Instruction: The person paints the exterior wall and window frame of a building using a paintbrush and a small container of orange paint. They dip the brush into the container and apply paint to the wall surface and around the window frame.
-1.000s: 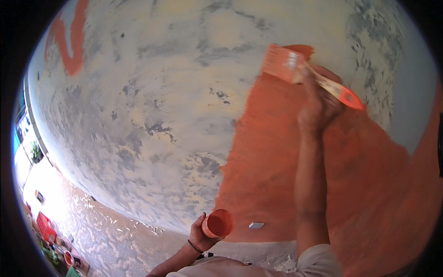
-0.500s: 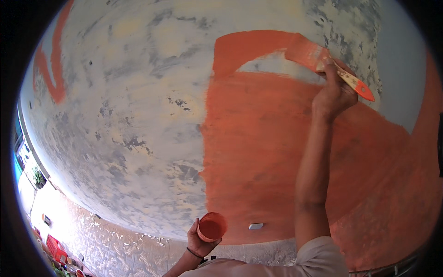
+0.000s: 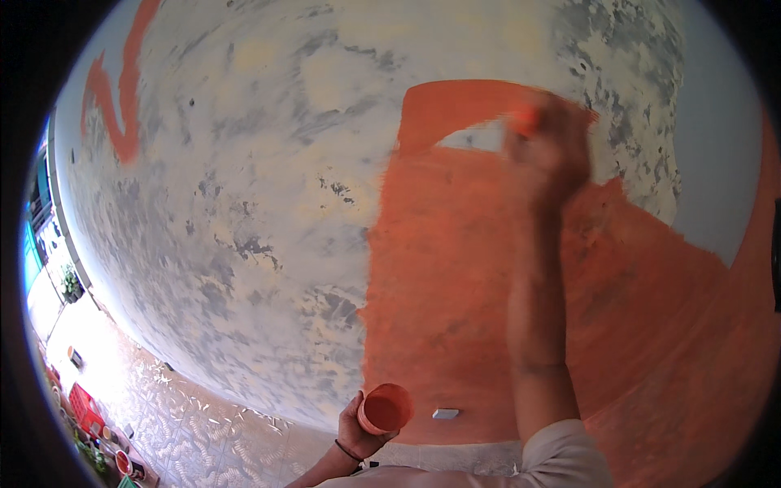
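Observation:
My right hand, smeared by motion, is closed around a paintbrush against the wall at the upper right. The brush's orange handle end shows as a blur to the left of the fingers; its bristles are hard to make out. Fresh orange paint covers a broad area of the wall, with a curved band on top and a pale gap under that band. Low in the middle, my left hand grips a cup of orange paint, its open mouth tilted toward me.
Patchy grey and cream wall stretches to the left, with an orange zigzag stroke at its far left. A small white fitting sits low on the painted part. At lower left, a red crate and several containers stand on the scrap-littered floor.
My right hand has swung slightly left, and the brush handle, which pointed down to the right, now shows left of the fingers. Painted wall and cup appear slightly lower and further right.

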`<state>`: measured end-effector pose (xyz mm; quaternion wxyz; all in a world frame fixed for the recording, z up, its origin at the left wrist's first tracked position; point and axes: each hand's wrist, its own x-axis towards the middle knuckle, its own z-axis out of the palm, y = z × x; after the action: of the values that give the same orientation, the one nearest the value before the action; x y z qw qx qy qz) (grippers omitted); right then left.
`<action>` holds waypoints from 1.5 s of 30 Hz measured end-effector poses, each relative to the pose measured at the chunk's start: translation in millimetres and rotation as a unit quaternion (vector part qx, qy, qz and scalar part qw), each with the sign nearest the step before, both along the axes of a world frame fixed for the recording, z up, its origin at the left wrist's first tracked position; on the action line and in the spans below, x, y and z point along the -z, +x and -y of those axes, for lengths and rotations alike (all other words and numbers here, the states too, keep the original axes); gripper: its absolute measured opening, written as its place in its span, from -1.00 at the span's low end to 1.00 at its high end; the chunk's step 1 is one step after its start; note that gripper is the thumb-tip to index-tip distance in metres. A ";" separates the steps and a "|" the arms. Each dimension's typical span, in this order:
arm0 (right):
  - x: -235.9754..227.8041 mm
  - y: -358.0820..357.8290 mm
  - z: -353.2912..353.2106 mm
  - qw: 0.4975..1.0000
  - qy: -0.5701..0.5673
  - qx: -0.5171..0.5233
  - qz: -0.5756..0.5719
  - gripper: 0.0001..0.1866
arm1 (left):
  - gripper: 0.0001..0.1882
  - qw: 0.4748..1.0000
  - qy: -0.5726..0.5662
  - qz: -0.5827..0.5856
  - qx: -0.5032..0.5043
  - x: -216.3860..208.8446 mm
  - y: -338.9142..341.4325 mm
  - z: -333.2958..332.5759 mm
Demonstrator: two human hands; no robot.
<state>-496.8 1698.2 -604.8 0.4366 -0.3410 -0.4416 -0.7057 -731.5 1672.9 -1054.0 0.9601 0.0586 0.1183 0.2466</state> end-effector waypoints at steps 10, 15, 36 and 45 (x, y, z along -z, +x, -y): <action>14.2 -74.9 -39.2 0.863 -0.139 -0.485 0.034 -0.87 | -0.34 0.997 -0.043 0.059 -0.022 15.0 -46.6 -19.6; -3.9 -13.9 -13.1 0.880 -0.042 -0.435 -0.188 -0.90 | -0.35 0.994 -0.067 0.085 0.001 20.2 -59.6 -26.5; -3.9 -37.9 -49.2 0.878 -0.003 -0.438 -0.195 -0.88 | -0.34 0.993 -0.046 0.105 0.019 19.0 -87.1 -33.2; -11.7 -49.1 -60.4 0.862 -0.021 -0.488 -0.135 -0.88 | -0.31 0.995 -0.023 0.100 0.010 26.2 -93.6 -36.7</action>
<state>-545.9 1758.6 -593.1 0.7729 -0.1828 -0.5032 -0.3407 -825.0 1709.7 -1080.2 0.9705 0.0131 0.0270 0.2393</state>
